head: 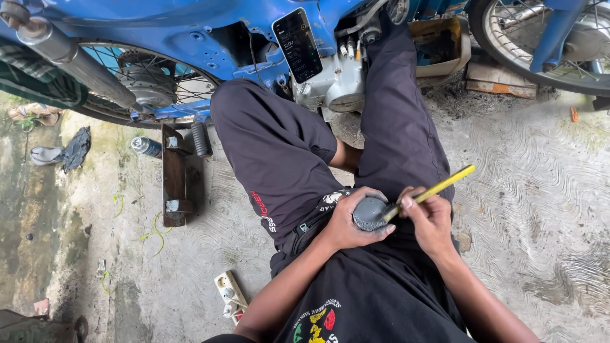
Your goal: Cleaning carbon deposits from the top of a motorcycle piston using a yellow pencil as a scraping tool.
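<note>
Blue motorbike (210, 38) fills the frame's top. Lower centre, over the lap: left hand (346, 222), fingers clamped round a small grey round part (370, 213), prob. stiff, light; best held by the rim. Right hand (431, 219) pinches a yellow tool (438, 188), tip on it.

Blue motorbike frame (190, 38), black trousers (279, 152), yellow tool handle (438, 188), grey round part (368, 213), green-stained concrete floor (540, 190).
</note>
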